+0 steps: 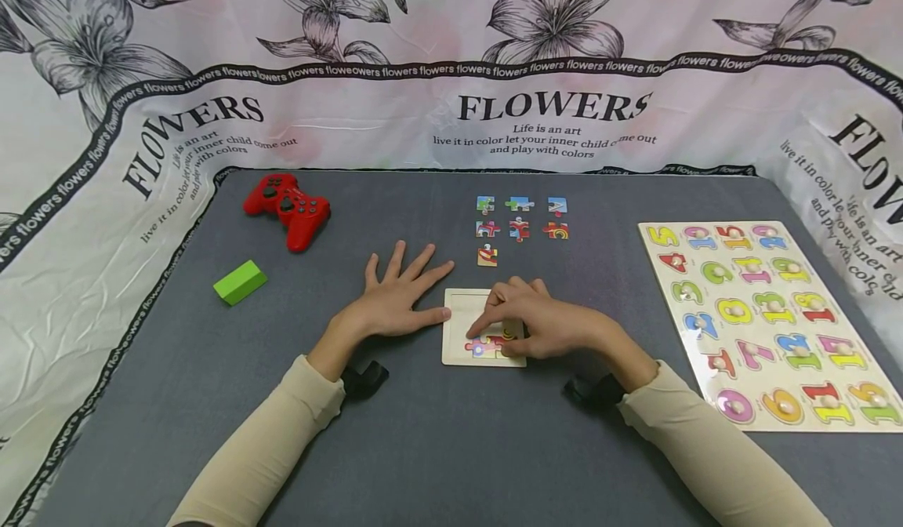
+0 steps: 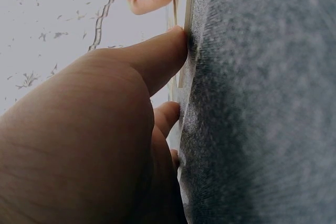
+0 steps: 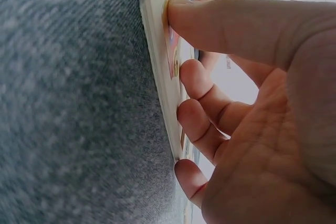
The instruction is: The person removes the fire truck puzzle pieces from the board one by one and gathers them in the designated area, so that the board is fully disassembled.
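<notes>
My left hand [image 1: 398,299] lies with spread fingers on the grey cloth, its thumb [image 2: 163,56] against the left edge of a small wooden puzzle tray [image 1: 458,307]. Over the tray's right side is my right hand [image 1: 543,319]. Its thumb [image 3: 184,17] presses on a jigsaw piece near the rim, and the index fingertip [image 1: 474,331] touches down at the left of the joined jigsaw pieces [image 1: 483,347]. The other right fingers are bent above the tray and hide part of the pieces. Several loose jigsaw pieces [image 1: 519,230] lie in rows beyond the tray.
A large number puzzle board [image 1: 712,339] with knobbed pieces lies at the right. On the left are a red game controller [image 1: 289,207] and a green block [image 1: 240,282]. Behind the table hangs a flower-printed sheet [image 1: 395,119].
</notes>
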### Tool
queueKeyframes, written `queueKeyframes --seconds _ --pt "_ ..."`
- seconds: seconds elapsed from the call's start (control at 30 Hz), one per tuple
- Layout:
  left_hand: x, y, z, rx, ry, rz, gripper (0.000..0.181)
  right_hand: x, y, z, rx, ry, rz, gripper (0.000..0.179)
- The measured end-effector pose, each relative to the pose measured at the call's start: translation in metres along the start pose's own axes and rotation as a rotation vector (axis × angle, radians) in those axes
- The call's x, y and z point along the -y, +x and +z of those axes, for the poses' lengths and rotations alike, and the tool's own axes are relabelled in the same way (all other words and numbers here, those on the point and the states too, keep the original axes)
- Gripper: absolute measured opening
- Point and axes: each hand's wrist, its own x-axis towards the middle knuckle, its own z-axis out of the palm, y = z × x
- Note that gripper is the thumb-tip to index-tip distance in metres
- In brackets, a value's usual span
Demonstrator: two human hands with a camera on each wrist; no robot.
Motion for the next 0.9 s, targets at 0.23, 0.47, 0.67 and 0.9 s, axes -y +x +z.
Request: queueKeyframes --seconds 0.23,0.47,0.67,0.9 --pt "-0.0003 0.0006 -0.0001 0.004 0.003 -0.003 0.079 -0.0008 0.0008 0.0 -0.007 0.003 -0.005 0.045" --pt "-0.0006 -0.0004 -0.0005 0.006 -0.007 0.0 0.079 -0.0009 0.0018 0.0004 0.003 0.023 0.001 0.04" --pt "-0.0002 -0.0008 -0.0006 0.003 -0.015 0.004 0.078 0.0004 0.0022 0.0007 0.003 0.044 -0.002 0.041" --pt "-0.0011 -0.0015 -0.0013 -0.002 -0.017 0.006 0.078 0.0014 0.0042 0.0034 -0.006 0.04 0.014 0.042"
